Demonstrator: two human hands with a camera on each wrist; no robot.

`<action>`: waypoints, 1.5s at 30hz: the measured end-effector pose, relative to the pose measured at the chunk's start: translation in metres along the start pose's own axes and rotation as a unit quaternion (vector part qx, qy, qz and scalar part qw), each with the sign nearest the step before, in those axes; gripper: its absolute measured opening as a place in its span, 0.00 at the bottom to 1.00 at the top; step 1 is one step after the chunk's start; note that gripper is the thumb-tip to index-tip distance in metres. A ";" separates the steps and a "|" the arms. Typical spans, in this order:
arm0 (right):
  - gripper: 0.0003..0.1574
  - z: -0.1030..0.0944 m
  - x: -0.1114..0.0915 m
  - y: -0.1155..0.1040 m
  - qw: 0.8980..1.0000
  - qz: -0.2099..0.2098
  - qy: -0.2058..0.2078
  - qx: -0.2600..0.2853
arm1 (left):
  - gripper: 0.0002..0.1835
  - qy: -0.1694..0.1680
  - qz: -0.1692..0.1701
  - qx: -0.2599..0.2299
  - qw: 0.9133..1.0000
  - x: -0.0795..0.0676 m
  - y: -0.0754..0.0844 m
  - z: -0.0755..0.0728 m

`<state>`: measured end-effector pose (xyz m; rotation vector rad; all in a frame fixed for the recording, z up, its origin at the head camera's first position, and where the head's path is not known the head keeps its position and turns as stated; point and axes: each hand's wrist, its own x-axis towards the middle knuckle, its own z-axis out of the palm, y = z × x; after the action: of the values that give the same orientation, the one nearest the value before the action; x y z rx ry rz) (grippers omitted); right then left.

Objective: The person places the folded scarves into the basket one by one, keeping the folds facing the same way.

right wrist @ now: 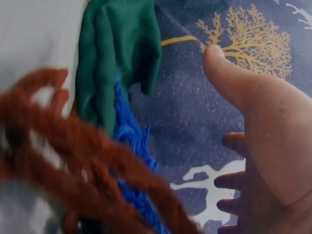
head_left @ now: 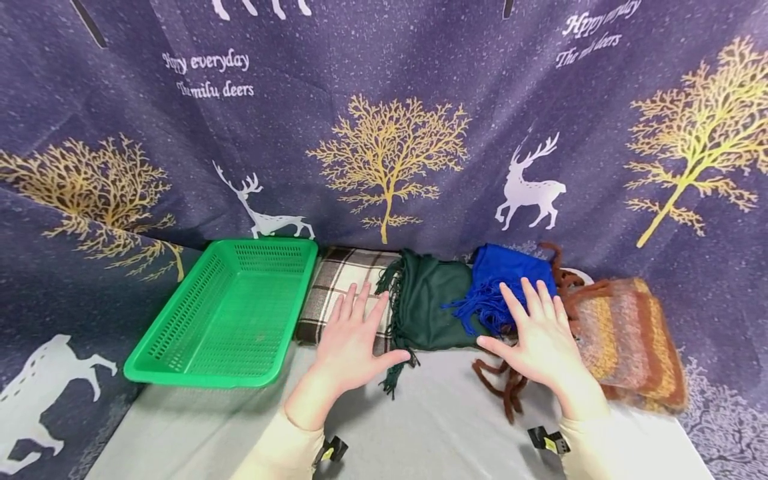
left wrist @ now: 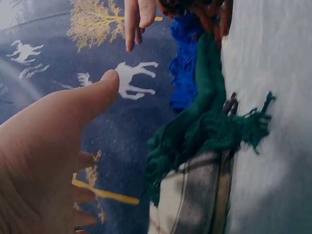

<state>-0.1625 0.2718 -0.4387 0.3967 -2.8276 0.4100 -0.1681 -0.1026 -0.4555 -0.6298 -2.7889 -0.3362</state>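
My left hand, fingers spread and holding nothing, is above the front of a folded brown-and-white plaid scarf. My right hand is likewise spread and bare, over the fringe of a folded blue scarf. Between the hands lies a dark green scarf, its fringe hanging over the plaid one. To the right sits a folded striped scarf in orange, grey and brown, with thick brown tassels trailing beside the blue fringe. Both wrist views show the hands apart from the fabric.
A green plastic basket with perforated walls stands left of the scarves on the pale tabletop. Behind hangs a dark purple cloth printed with deer and golden trees. A white round edge peeks out behind the brown tassels.
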 end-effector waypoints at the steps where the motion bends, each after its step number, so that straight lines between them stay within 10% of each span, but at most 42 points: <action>1: 0.71 -0.001 -0.001 0.002 1.000 -0.001 0.002 -0.001 | 0.62 -0.002 0.006 -0.002 1.000 0.001 0.003 0.002; 45: 0.67 -0.039 -0.050 0.117 0.994 0.103 0.025 -0.033 | 0.60 -0.080 0.172 -0.001 0.982 0.046 0.134 0.058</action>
<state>-0.1427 0.4030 -0.4450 0.0804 -2.8330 0.3588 -0.1599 0.0487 -0.4744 -1.1642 -2.7551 -0.2252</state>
